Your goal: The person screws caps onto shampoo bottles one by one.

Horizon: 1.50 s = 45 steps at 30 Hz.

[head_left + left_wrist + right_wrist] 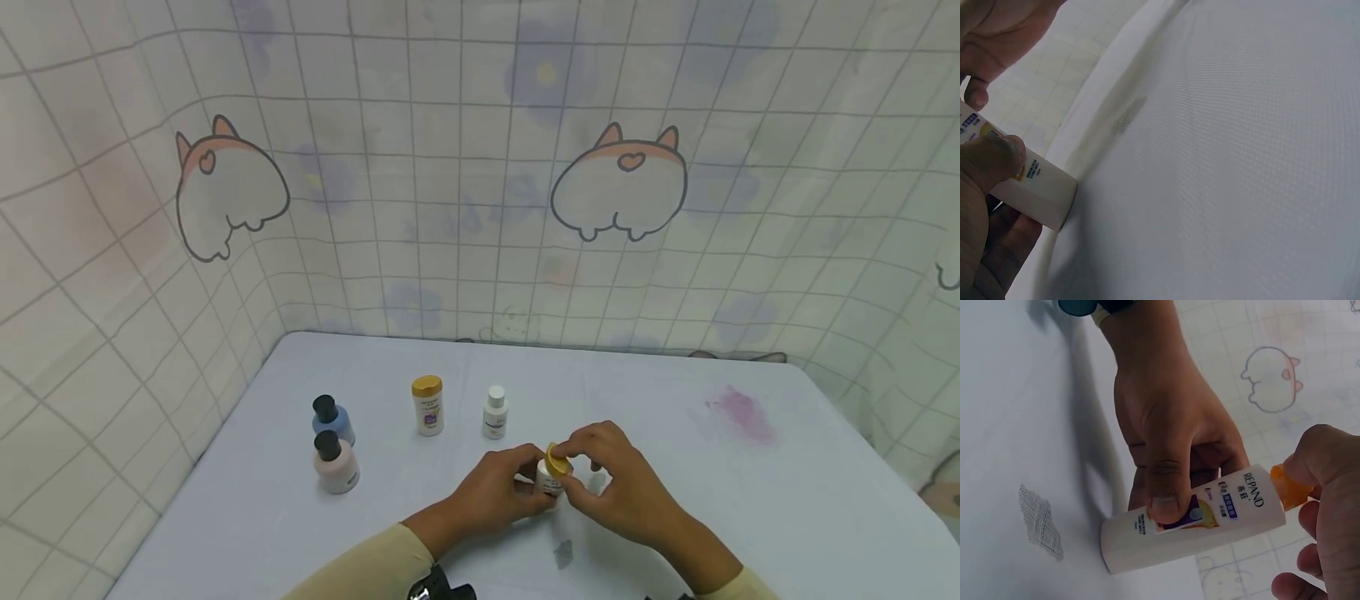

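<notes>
Near the front of the table, a white bottle [549, 481] with a printed label stands with its base at the tabletop. My left hand [497, 492] grips its body, the thumb lying across the label in the right wrist view. At the bottle's top, my right hand [626, 492] pinches the orange-yellow cap [1289, 487] between thumb and fingers. Whether the cap sits fully on the neck cannot be told. The left wrist view shows the bottle's lower part [1044, 194] under the left thumb [1000, 156]; its cap is out of that frame.
Farther back stand a white bottle with a gold cap [428, 408] and a small white bottle [495, 414]. At the left are a blue bottle [337, 422] and a pale pink bottle [337, 468], both black-capped. A pink stain [742, 414] marks the white tabletop [645, 400]; patterned curtains surround it.
</notes>
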Each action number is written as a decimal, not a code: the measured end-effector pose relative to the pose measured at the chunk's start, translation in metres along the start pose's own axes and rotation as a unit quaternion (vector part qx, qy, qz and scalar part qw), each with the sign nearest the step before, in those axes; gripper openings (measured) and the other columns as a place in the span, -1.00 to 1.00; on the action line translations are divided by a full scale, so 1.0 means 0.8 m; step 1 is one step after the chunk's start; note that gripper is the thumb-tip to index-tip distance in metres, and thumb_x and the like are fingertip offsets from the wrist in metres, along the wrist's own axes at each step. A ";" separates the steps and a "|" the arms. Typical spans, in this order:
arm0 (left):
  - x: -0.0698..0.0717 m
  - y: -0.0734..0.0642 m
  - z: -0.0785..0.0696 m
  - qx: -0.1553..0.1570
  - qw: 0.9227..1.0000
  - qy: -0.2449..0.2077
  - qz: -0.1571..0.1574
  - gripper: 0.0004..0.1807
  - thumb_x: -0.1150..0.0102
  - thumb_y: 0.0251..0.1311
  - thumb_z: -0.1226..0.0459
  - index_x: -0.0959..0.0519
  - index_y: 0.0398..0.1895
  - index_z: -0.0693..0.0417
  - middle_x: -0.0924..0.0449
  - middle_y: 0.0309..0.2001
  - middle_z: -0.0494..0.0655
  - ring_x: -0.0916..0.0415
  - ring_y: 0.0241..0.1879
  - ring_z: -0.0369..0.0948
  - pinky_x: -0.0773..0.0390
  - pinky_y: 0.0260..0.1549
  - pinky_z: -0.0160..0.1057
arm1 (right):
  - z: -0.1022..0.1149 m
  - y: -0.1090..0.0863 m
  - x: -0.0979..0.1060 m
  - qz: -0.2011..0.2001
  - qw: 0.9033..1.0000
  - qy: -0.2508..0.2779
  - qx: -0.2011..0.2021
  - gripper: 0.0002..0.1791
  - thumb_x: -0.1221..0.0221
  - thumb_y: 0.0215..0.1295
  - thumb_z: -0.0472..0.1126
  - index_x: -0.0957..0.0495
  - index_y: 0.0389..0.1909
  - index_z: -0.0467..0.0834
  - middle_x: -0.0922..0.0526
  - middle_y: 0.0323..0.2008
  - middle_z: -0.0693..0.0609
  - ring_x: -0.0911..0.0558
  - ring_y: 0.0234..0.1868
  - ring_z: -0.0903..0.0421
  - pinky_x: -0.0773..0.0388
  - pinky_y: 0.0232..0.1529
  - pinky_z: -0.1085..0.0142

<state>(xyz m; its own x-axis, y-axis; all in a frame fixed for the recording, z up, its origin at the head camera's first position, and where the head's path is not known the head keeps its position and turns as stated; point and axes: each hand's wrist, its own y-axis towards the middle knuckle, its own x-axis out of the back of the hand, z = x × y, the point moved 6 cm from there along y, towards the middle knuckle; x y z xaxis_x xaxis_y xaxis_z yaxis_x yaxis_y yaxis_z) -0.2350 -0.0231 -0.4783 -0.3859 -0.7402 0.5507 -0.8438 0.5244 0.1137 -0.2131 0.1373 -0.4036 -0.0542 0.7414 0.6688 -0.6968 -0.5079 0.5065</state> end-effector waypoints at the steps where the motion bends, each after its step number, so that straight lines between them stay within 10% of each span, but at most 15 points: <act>1: 0.000 0.000 0.000 -0.001 1.000 0.000 -0.001 -0.57 -0.50 0.21 0.22 -0.56 0.10 -0.13 -0.63 0.00 -0.38 -0.57 0.00 -0.46 -0.60 -0.01 -0.49 | -0.001 0.000 -0.001 0.001 1.000 -0.001 -0.002 -0.53 -0.47 0.10 -0.36 -0.62 -0.03 0.12 -0.60 0.01 0.22 -0.49 0.02 0.19 -0.61 -0.27 0.33; 6: -0.001 0.000 -0.001 -0.003 1.000 -0.006 -0.003 -0.60 -0.49 0.21 0.24 -0.57 0.07 -0.14 -0.63 -0.04 -0.40 -0.57 -0.02 -0.47 -0.59 0.00 -0.49 | -0.003 0.002 -0.004 0.004 1.000 -0.001 -0.006 -0.57 -0.50 0.12 -0.29 -0.56 -0.08 0.11 -0.60 0.16 0.11 -0.48 0.20 0.14 -0.68 -0.19 0.26; 26: -0.001 0.000 0.001 -0.019 1.000 0.015 -0.014 -0.57 -0.50 0.20 0.22 -0.56 0.11 -0.11 -0.65 0.01 -0.36 -0.57 -0.01 -0.47 -0.59 0.01 -0.49 | -0.002 -0.005 -0.001 -0.007 1.000 0.006 0.005 -0.46 -0.41 0.03 -0.49 -0.61 -0.06 0.13 -0.61 -0.10 0.31 -0.47 -0.17 0.26 -0.55 -0.33 0.36; 36: 0.001 0.000 -0.001 -0.020 1.000 0.013 -0.011 -0.60 -0.49 0.21 0.21 -0.56 0.07 -0.14 -0.63 -0.05 -0.41 -0.57 -0.04 -0.49 -0.58 0.01 -0.50 | -0.004 0.000 -0.005 -0.010 1.000 -0.005 0.002 -0.61 -0.47 0.13 -0.32 -0.57 -0.17 0.16 -0.59 0.15 0.13 -0.48 0.19 0.10 -0.68 -0.21 0.25; 45: 0.002 -0.001 -0.001 -0.009 1.000 0.011 -0.009 -0.59 -0.49 0.22 0.19 -0.57 0.09 -0.13 -0.65 -0.02 -0.39 -0.58 -0.02 -0.47 -0.59 0.03 -0.46 | -0.001 -0.001 -0.006 -0.013 1.000 -0.013 -0.008 -0.51 -0.52 0.08 -0.36 -0.59 -0.11 0.20 -0.59 -0.06 0.32 -0.48 -0.05 0.23 -0.61 -0.31 0.29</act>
<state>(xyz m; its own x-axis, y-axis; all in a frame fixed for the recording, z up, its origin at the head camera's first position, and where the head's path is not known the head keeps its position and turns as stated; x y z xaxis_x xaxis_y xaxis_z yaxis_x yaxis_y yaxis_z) -0.2346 -0.0241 -0.4768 -0.3632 -0.7400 0.5661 -0.8430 0.5197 0.1385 -0.2127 0.1346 -0.4077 -0.0178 0.7421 0.6701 -0.7092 -0.4818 0.5147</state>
